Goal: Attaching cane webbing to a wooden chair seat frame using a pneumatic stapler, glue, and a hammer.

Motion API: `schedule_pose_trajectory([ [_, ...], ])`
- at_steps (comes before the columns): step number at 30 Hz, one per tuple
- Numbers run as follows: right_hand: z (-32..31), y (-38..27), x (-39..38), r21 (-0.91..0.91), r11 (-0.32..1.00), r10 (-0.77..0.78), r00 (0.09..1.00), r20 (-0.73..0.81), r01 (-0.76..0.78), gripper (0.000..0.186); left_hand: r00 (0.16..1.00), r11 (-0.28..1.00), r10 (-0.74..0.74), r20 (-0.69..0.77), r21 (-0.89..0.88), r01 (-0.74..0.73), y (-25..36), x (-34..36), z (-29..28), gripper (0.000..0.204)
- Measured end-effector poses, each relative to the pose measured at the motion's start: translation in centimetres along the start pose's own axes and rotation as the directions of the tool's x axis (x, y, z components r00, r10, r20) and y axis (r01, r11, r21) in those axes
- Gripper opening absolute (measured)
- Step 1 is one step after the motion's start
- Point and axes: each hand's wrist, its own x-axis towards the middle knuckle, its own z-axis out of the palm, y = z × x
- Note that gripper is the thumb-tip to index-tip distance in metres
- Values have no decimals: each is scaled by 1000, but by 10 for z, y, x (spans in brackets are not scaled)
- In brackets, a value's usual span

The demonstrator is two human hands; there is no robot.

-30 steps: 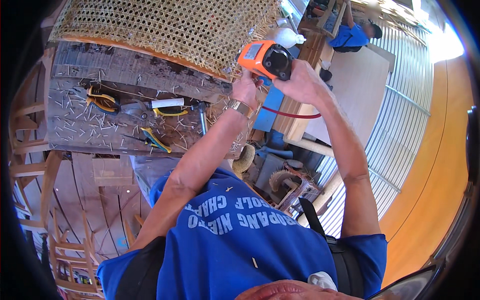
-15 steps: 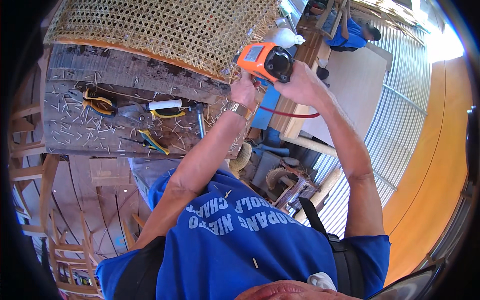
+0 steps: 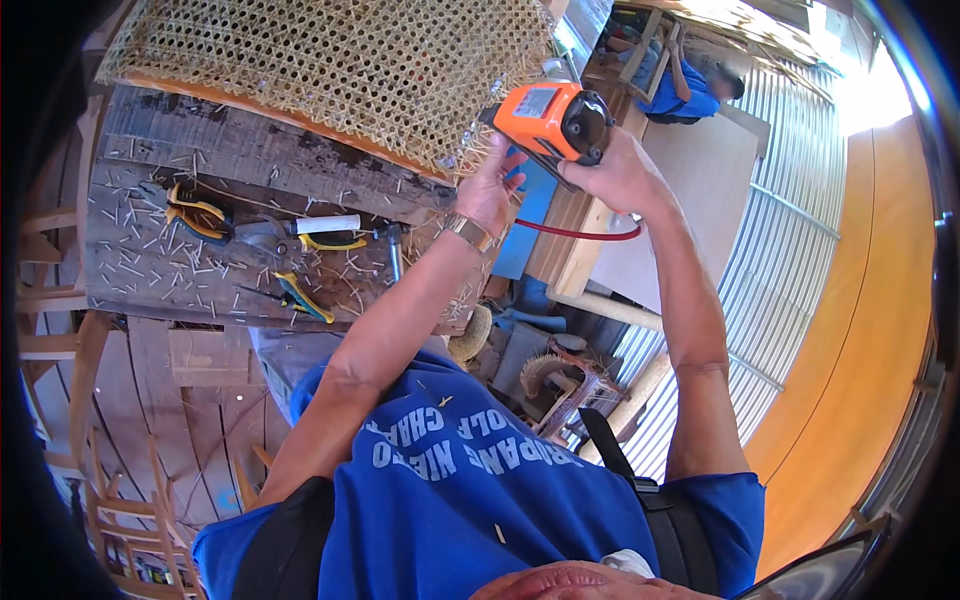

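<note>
Head view: gripping an orange-and-black nail gun [image 3: 540, 116] in the right hand [image 3: 622, 178], clamped on its rear part, with much of the handle hidden. Pointing it at the near right corner of a woven cane panel [image 3: 330, 75], nose over the edge. Holding the left hand [image 3: 485, 192] beside that same corner, just below the nose, with thumb and fingers apart; cannot tell whether touching the cane. Curving to the right of the panel, a red hose [image 3: 580, 233]. Lying on the near side of the panel, on a wooden workbench [image 3: 140, 290] strewn with pale slivers [image 3: 203, 268]: yellow-and-black pliers [image 3: 200, 215], a white cylinder [image 3: 328, 224], a hammer [image 3: 395, 255] and green-and-yellow pliers [image 3: 303, 298]. Beyond the panel's right edge, a person in blue [image 3: 690, 92].
</note>
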Motion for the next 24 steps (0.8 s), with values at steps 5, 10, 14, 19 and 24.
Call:
schedule_pose_trajectory([
  [5, 3, -11, 10, -146, 987, 86, 992, 91, -73, 35, 998, 995, -26, -60, -99, 20, -8, 10, -2, 38],
  [10, 12, -17, 6, -108, 992, 76, 996, 54, -70, 35, 981, 994, -8, -195, -110, -14, -9, 11, 6, 36],
  [14, 11, -26, 9, -163, 977, 152, 985, 83, -137, 35, 981, 993, -12, -194, -120, -11, -8, 12, 6, 35],
  [19, 10, -21, 16, -209, 971, 131, 988, 79, -112, 32, 977, 995, -19, -210, -101, -3, -8, 14, 6, 34],
  [24, -14, -31, 6, -170, 982, 105, 979, 175, -75, 37, 991, 988, -74, -113, -145, 57, -6, 15, -6, 35],
])
